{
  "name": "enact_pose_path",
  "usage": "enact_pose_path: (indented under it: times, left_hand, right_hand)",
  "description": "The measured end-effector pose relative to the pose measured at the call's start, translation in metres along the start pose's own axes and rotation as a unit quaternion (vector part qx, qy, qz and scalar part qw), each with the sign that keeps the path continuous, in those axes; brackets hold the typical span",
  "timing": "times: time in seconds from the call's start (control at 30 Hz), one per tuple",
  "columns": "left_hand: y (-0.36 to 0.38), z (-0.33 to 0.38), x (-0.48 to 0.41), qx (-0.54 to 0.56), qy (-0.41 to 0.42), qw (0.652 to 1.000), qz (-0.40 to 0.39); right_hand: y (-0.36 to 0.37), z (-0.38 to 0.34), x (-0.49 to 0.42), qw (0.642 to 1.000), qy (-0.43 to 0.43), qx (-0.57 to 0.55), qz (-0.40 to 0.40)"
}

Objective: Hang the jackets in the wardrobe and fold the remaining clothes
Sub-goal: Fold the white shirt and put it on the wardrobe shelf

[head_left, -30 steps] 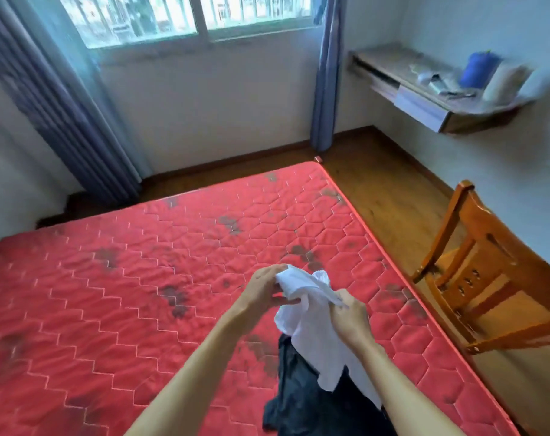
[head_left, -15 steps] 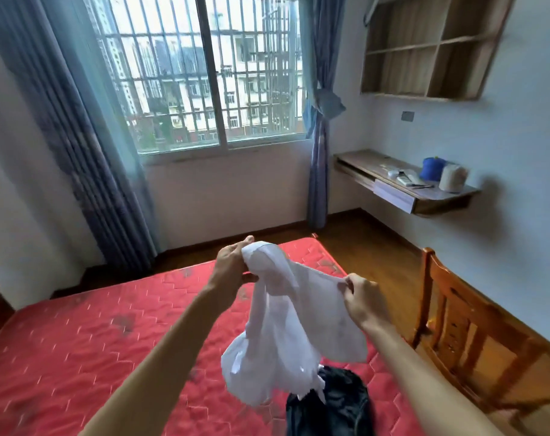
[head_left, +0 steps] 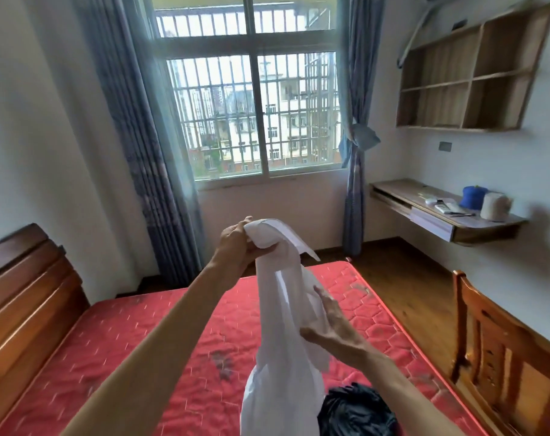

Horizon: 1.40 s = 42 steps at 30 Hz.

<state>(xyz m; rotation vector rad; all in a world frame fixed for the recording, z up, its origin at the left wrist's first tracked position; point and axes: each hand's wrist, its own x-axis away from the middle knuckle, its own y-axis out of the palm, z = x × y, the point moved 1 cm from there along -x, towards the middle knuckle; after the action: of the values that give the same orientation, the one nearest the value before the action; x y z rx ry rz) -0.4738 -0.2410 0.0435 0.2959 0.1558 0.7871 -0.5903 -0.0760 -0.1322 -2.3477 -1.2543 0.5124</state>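
A white garment point(head_left: 283, 335) hangs in a long bunch above the red mattress point(head_left: 148, 350). My left hand point(head_left: 239, 243) grips its top end, raised in front of the window. Lower down, my right hand point(head_left: 333, 325) lies against the cloth with its fingers spread, thumb under a fold; I cannot tell whether it is pinching the fabric. A crumpled black garment point(head_left: 358, 410) lies on the mattress near the front edge, just right of the white garment's lower end.
A wooden headboard point(head_left: 28, 297) stands at the left. At the right is a wooden chair point(head_left: 500, 350) beside the bed. A wall desk point(head_left: 443, 212) carries a blue spool, a white spool and small items. Wall shelves point(head_left: 468, 77) hang above it.
My left hand has lifted the white garment higher, so it now hangs stretched out. My right hand has slid down the cloth and opened its fingers. The view has tilted upward.
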Motion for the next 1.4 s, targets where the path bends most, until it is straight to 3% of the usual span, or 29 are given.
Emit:
enact_pose_path:
  times: [0.13, 0.17, 0.23, 0.3, 0.4, 0.53, 0.67, 0.8, 0.9, 1.03, 1.13, 1.27, 1.4]
  left_hand:
    - [-0.024, 0.01, 0.038, -0.003, -0.004, 0.999, 0.034]
    - [-0.031, 0.011, 0.048, -0.026, -0.005, 0.999, 0.026]
    - [-0.049, 0.01, 0.068, -0.09, 0.0, 0.996, 0.0]
    - [-0.073, 0.009, 0.082, -0.116, -0.013, 0.993, 0.004]
    - [-0.11, 0.007, 0.095, -0.084, -0.076, 0.991, 0.07]
    - [-0.161, 0.007, 0.112, -0.163, -0.071, 0.984, -0.026]
    - [-0.197, 0.0, 0.13, -0.28, -0.014, 0.959, -0.043]
    - [-0.236, 0.008, 0.133, -0.399, 0.012, 0.915, -0.062]
    - [-0.273, 0.02, 0.133, -0.39, 0.037, 0.919, -0.053]
    - [-0.332, 0.041, 0.127, -0.392, 0.061, 0.917, 0.038]
    - [-0.373, 0.043, 0.118, -0.466, 0.056, 0.88, 0.07]
    - [-0.411, 0.036, 0.108, -0.454, -0.033, 0.89, 0.041]
    - [-0.443, 0.04, 0.092, -0.457, -0.084, 0.885, -0.028]
  right_hand:
    - [0.035, 0.009, 0.023, 0.979, -0.028, 0.201, 0.022]
    - [0.043, 0.01, 0.026, 0.979, -0.037, 0.191, 0.068]
    - [0.05, 0.006, 0.032, 0.982, -0.018, 0.067, 0.174]
    - [0.046, 0.003, 0.036, 0.973, -0.013, 0.058, 0.225]
    - [0.032, 0.002, 0.036, 0.96, -0.036, 0.119, 0.251]
    - [0.018, -0.029, 0.028, 0.95, -0.058, 0.144, 0.271]
    - [0.023, -0.065, 0.018, 0.947, -0.076, 0.124, 0.288]
    - [0.042, -0.102, 0.011, 0.955, -0.084, 0.108, 0.264]
    - [0.059, -0.125, 0.009, 0.957, -0.085, 0.115, 0.252]
    - [0.078, -0.142, 0.003, 0.951, -0.086, 0.15, 0.256]
    - [0.096, -0.15, 0.002, 0.977, -0.077, 0.116, 0.163]
    - [0.121, -0.159, -0.008, 0.989, 0.012, 0.147, 0.018]
    - [0.139, -0.16, -0.035, 0.986, 0.073, 0.152, -0.016]
